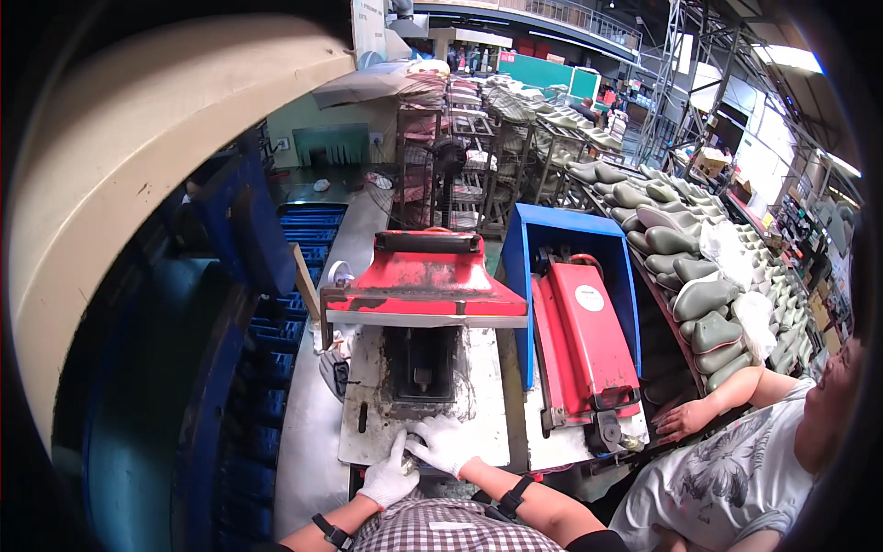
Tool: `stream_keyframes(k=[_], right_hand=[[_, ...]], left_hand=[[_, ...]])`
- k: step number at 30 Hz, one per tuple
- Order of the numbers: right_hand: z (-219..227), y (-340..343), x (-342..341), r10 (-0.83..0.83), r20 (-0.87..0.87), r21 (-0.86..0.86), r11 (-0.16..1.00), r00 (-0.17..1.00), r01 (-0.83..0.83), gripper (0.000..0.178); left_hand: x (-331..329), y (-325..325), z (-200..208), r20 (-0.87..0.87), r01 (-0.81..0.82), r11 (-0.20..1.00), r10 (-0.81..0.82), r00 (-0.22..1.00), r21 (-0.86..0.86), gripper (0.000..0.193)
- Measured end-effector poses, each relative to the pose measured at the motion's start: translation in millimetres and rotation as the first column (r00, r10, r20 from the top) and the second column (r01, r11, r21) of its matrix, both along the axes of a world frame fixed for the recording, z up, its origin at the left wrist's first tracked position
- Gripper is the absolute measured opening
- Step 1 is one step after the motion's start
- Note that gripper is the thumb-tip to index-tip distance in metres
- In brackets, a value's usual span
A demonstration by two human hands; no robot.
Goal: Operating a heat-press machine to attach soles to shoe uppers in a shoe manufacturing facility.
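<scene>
Both my hands wear white gloves and meet at the front edge of a worn, stained metal plate. My left hand is closed, its fingertips touching those of the right. Beside it, my right hand has its fingers bent inward over the plate's edge. Something small and dark seems to lie between the fingertips, but I cannot make out what it is. Just beyond my hands, the plate has a dark square recess with a small metal block inside. Over the recess sits a red machine head with scuffed paint.
On the right is a second red press in a blue housing. Grey-green shoes crowd a rack beyond it. A person in a printed shirt stands close at my right. Blue conveyor slats run along the left.
</scene>
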State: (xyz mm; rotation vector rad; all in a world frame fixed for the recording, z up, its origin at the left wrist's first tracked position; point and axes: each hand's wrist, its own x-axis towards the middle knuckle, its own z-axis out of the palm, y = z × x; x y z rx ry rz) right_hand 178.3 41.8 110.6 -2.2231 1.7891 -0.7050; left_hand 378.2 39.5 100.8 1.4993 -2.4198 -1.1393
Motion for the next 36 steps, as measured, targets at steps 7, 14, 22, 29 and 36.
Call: stream_keyframes(k=[7, 14, 22, 29, 36], right_hand=[[1.4, 0.1, 3.0, 0.003, -0.006, -0.004, 1.000, 1.000, -0.003, 0.040], [6.8, -2.3, 2.6, -0.002, 0.001, -0.017, 1.000, 1.000, 0.002, 0.037], [2.9, -1.4, 1.9, -0.005, 0.002, -0.039, 0.999, 1.000, 0.006, 0.036], [-1.5, -2.2, 3.0, -0.013, -0.005, -0.079, 0.997, 1.000, 0.013, 0.037], [-4.0, -4.5, 1.3, -0.009, -0.008, -0.081, 0.997, 1.000, 0.009, 0.037]], left_hand=[[2.4, -0.8, -4.0, -0.100, -0.064, 0.998, 0.065, 0.993, 0.012, 0.101], [2.4, -0.2, -13.0, -0.166, -0.075, 0.997, 0.071, 0.984, -0.016, 0.098], [1.1, 2.4, -10.0, -0.208, -0.096, 0.995, 0.086, 0.974, -0.039, 0.096], [1.6, 2.6, -7.9, -0.195, -0.107, 0.994, 0.101, 0.976, -0.020, 0.095], [0.3, 0.7, -15.3, -0.232, -0.119, 0.991, 0.103, 0.967, -0.056, 0.095]])
